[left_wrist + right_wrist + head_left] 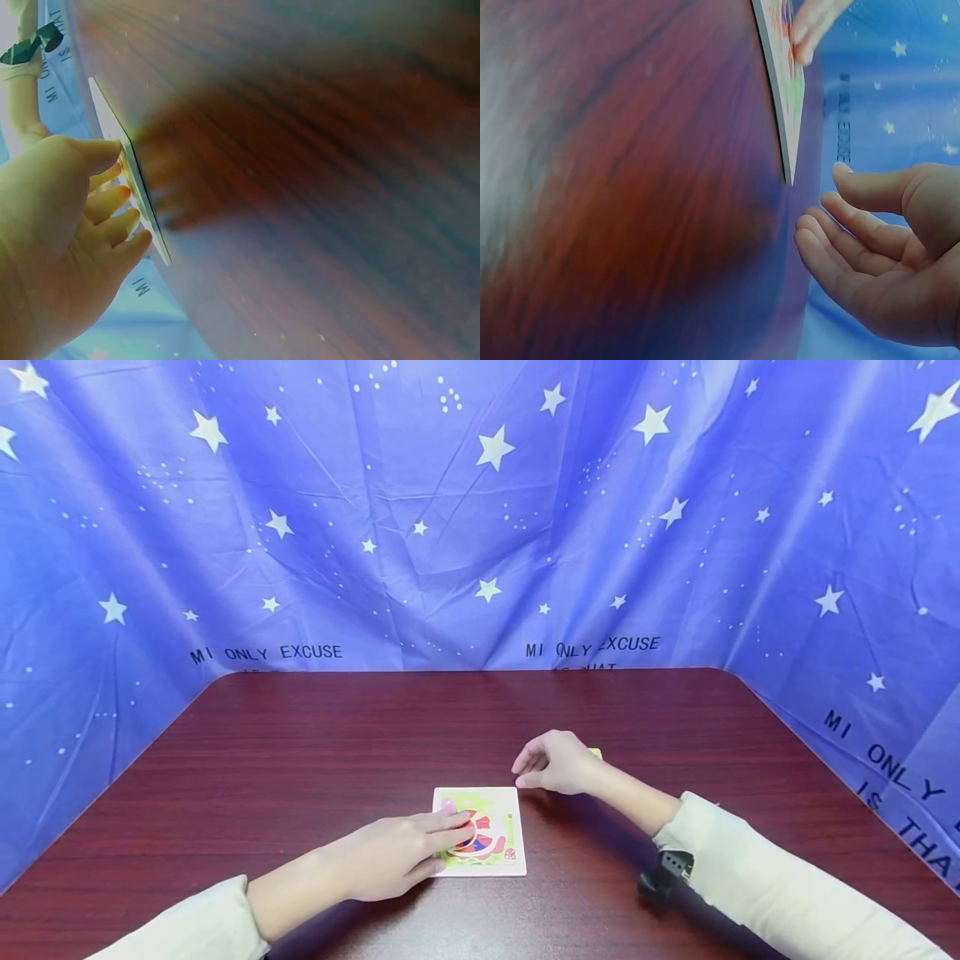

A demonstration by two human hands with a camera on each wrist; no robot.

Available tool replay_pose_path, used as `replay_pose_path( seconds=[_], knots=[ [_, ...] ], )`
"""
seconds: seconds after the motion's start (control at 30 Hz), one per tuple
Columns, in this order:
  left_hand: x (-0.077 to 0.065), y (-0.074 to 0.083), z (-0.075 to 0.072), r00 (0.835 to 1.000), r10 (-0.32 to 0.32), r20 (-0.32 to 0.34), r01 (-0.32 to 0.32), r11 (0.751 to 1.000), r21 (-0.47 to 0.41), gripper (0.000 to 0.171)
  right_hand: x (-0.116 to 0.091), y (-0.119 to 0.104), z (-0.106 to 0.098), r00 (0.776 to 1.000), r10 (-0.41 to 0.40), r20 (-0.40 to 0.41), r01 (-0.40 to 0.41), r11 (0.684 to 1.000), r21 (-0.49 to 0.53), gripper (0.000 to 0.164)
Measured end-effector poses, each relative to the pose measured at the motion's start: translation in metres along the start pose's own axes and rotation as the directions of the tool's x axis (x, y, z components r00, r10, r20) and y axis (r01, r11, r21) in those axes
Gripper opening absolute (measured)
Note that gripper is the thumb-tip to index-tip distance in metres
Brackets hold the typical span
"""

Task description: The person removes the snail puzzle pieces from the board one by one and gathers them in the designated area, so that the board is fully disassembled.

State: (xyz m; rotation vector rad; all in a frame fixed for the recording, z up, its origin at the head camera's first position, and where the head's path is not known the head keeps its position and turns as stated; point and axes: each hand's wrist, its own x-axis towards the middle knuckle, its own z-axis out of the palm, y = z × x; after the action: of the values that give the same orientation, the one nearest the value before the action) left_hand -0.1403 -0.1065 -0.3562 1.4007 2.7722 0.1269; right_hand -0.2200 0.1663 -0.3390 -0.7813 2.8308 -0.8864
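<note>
Behind both my hands hangs a curtain [420, 485] of creased, slightly shiny blue cloth, printed with pale stars and black letters. Under them spreads the table [300, 735], dark reddish-brown with streaky grain and rounded far corners. At my left wrist a sleeve [195, 918] of pale cloth ends in a folded cuff. Right of it, under my left fingertips, lies the board [491, 839]: thin, flat and roughly square, pale along the edges, its face printed in green, red, white and some blue, with a ring-like shape in the middle. Past my right wrist a bit of something yellow [596, 753] shows; the rest is hidden. Below that wrist, by the other pale cuff, sits a black band [663, 877].

My left hand [393, 856] comes in from the near left, back up, fingers pointing right. My right hand [558, 764] reaches in from the near right, above the table, bent at the wrist, fingertips pointing left.

My left fingers lie nearly straight on the board's left part, thumb by its near edge, touching rather than pinching. My right fingers curve loosely, thumb apart from them, just beyond the board's far right corner.
</note>
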Motion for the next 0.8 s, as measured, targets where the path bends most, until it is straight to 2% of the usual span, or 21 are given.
replay_pose_path(
  seconds=[0.4,0.8],
  knots=[
    [-0.001,0.004,0.002,0.999,0.031,-0.011,-0.031,0.999,0.018,0.047,0.005,-0.026,0.021,0.994,-0.094,0.053,0.094,0.996,-0.004,0.008],
    [-0.001,0.006,0.003,1.000,0.019,-0.004,-0.019,1.000,-0.006,0.046,0.005,-0.035,0.026,0.995,-0.071,0.074,0.071,0.997,-0.001,0.008]
  ],
)
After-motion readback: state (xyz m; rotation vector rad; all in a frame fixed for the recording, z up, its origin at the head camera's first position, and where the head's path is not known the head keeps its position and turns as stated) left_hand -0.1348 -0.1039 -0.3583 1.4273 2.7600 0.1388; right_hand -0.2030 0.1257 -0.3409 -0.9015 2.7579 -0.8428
